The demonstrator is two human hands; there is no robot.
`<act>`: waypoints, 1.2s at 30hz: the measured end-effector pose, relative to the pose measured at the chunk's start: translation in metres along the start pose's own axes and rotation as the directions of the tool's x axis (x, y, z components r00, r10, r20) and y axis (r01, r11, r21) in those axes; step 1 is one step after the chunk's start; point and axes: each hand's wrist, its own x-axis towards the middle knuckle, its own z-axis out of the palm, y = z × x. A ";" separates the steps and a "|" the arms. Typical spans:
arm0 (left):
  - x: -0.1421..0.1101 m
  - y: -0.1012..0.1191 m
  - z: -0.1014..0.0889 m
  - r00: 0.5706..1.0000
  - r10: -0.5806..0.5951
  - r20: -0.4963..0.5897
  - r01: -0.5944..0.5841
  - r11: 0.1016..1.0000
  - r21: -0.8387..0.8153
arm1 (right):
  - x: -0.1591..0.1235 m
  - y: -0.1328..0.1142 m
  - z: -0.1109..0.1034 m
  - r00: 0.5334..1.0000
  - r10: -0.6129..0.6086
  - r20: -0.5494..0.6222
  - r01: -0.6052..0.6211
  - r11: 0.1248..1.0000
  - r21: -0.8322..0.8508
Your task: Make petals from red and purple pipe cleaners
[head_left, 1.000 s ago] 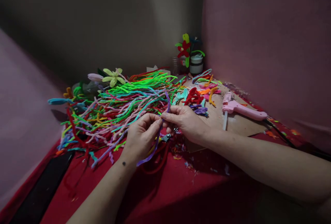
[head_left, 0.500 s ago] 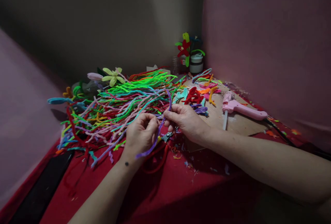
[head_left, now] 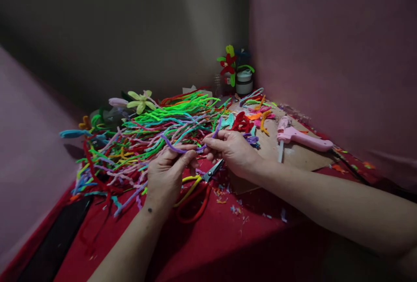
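A purple pipe cleaner (head_left: pixel 177 148) stretches between my two hands above the red tablecloth. My left hand (head_left: pixel 167 167) pinches it between thumb and fingers, with one end sticking out up and to the left. Close by, my right hand (head_left: pixel 233 149) grips the other part between thumb and forefinger, and a short end points upward. Beneath the hands lie scissors (head_left: pixel 208 177) with one yellow and one red handle loop, their blades pointing up to the right. Behind my left hand spreads a big pile of many-coloured pipe cleaners (head_left: pixel 176 119).
A pink glue gun (head_left: pixel 298 137) with a glue stick rests on a cardboard sheet (head_left: pixel 270 151) at right. Bent red pieces (head_left: pixel 241 122) lie on the board. Pipe-cleaner flowers stand in a pale pot (head_left: pixel 244 82) at the back. A black flat object (head_left: pixel 55 238) is at left.
My left hand has moved slightly left and turned, so the purple pipe cleaner's loose end now points up-left instead of down. More of the scissors shows.
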 end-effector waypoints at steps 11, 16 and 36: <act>0.003 0.001 -0.003 0.979 -0.178 0.103 0.193 0.969 -0.152 | -0.009 -0.002 0.004 0.938 0.136 0.320 0.031 0.884 -0.467; 0.004 0.004 -0.002 0.955 -0.261 0.142 0.293 0.912 -0.288 | -0.012 -0.003 0.003 0.921 0.060 0.384 0.222 0.731 -0.646; 0.006 0.004 -0.001 0.947 -0.248 0.204 0.311 0.864 -0.396 | -0.004 0.004 -0.002 0.898 0.243 0.367 -0.277 0.960 0.043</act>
